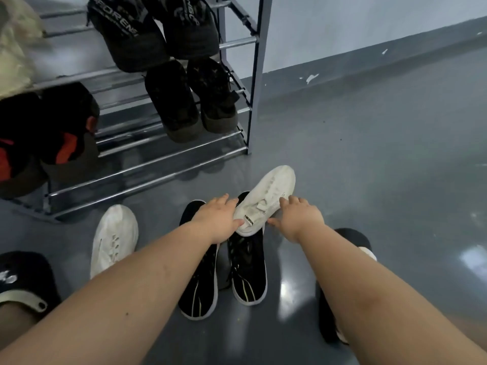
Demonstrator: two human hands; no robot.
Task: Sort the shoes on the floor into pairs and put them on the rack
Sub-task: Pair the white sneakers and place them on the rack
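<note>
A white sneaker [266, 196] lies tilted across the toes of a black pair with white soles [249, 272], its toe pointing away to the right. My left hand [217, 217] wraps the sneaker's heel, thumb along the collar. My right hand [300, 217] has its fingers spread, fingertips touching the sneaker's right side near the laces. The matching white sneaker [113, 238] rests alone on the floor to the left. The metal shoe rack [253, 75] stands at the upper left.
The rack holds two black pairs [189, 96] on its right side and black-and-red shoes [44, 138] on the left. A black shoe [353, 239] lies partly hidden under my right arm. A black slipper [23, 280] is at the lower left. Grey floor extends right.
</note>
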